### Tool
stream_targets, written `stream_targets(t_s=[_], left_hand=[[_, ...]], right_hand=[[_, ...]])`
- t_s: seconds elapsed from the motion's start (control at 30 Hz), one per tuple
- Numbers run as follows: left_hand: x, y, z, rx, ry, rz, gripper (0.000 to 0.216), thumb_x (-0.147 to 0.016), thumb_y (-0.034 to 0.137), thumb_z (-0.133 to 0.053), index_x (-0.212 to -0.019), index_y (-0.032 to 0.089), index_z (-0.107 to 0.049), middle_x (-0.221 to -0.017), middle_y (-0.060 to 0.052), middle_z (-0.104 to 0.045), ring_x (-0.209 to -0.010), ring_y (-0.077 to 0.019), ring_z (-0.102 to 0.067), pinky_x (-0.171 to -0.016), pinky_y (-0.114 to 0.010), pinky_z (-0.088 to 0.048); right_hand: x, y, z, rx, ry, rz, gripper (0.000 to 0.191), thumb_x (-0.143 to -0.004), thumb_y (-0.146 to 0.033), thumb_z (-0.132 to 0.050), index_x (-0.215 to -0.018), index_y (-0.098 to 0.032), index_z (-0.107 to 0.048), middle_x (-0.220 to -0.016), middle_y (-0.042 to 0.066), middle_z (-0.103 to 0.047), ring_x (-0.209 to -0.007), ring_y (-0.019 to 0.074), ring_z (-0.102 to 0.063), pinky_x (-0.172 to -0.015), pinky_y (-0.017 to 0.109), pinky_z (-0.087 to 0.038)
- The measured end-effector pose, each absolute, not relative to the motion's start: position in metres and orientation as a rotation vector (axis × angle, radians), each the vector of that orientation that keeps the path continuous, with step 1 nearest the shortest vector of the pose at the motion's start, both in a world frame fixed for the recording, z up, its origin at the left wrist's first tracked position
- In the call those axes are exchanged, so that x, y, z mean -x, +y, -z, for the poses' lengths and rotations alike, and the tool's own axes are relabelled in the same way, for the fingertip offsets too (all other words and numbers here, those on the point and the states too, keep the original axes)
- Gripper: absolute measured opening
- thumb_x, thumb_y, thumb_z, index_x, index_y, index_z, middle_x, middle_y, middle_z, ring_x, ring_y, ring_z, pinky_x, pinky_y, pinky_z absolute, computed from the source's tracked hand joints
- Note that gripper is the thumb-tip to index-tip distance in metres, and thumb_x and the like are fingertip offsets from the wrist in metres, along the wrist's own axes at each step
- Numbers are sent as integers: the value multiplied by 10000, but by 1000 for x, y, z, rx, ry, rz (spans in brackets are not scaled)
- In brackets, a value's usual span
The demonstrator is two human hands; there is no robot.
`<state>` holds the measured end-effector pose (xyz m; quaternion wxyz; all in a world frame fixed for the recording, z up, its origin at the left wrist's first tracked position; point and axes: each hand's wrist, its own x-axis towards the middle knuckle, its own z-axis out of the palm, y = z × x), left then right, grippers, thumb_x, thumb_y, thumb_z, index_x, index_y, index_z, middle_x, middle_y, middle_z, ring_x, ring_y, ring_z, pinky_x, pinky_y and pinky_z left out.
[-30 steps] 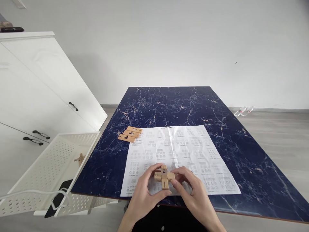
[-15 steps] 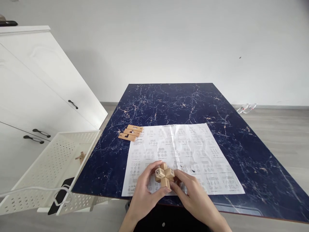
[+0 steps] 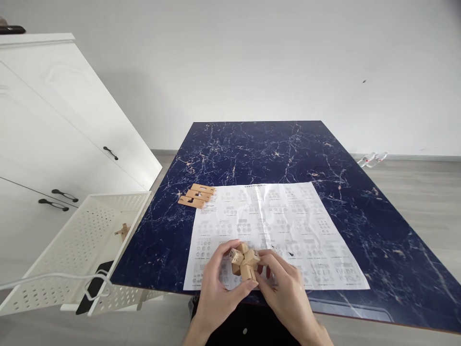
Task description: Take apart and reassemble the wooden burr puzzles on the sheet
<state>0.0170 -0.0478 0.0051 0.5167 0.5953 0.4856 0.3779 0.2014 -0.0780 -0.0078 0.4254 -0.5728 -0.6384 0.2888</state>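
Note:
A wooden burr puzzle [image 3: 246, 262], made of interlocking blocks with letters marked on some ends, is held between both hands over the near edge of a printed sheet. My left hand [image 3: 221, 276] curls round its left side, with the thumb at the front block and fingers behind. From the right, my right hand [image 3: 283, 278] grips it with thumb and fingers. Under the hands lies the creased white instruction sheet [image 3: 284, 216], covered in small diagrams. Three flat wooden pieces with cutouts [image 3: 197, 195] overlap the sheet's far left corner.
The dark blue marbled table [image 3: 255, 149] stands near a grey wall. At the left is a white perforated basket [image 3: 68, 254] holding another wooden piece [image 3: 123, 231] and a black object [image 3: 95, 287]. A white cable [image 3: 50, 275] crosses it. White cabinets [image 3: 65, 120] rise behind.
The burr puzzle's blocks look slightly looser, with the left block shifted outward and gaps between them. My right hand has turned a little. The whole view has moved slightly.

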Motion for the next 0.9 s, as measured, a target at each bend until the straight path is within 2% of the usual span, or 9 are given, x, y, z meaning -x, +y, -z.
stream_targets(t_s=[0.1,0.2,0.5,0.9], left_hand=[[-16,-48,-5,-1424,1148,-897,656,-858,458,-899,-1424,294,-610,-1436,-98,-704,-1365,-356,-659,-1177,-494,-536],[-16,-48,-5,-1427,1141,-896,689,-845,482,-911,-1438,290,-616,-1439,-106,-705,-1374,-368,-656,-1183,-501,-535],[-17,-50,-6,-1470,1087,-919,678,-848,441,-935,-1443,319,-633,-1443,-94,-714,-1346,-362,-680,-1181,-524,-532],[-18,-48,-4,-1469,1103,-926,675,-844,417,-936,-1439,307,-636,-1441,-102,-718,-1338,-366,-689,-1165,-521,-541]], right_hand=[[-206,-76,0,1403,-1537,-1051,72,-1049,-262,-604,-1099,-278,-653,-922,30,-745,-722,206,-689,-650,310,-555],[-213,-74,-7,1343,-1509,-1230,161,-1089,-320,-560,-1155,-267,-697,-1015,60,-739,-868,232,-709,-750,327,-572],[-210,-75,-1,1418,-1342,-1248,191,-1026,-279,-603,-1183,-251,-708,-1023,47,-730,-875,231,-701,-786,347,-571],[-207,-77,1,1444,-1344,-1183,177,-1055,-321,-595,-1166,-238,-704,-1043,63,-734,-834,221,-709,-755,348,-581]])
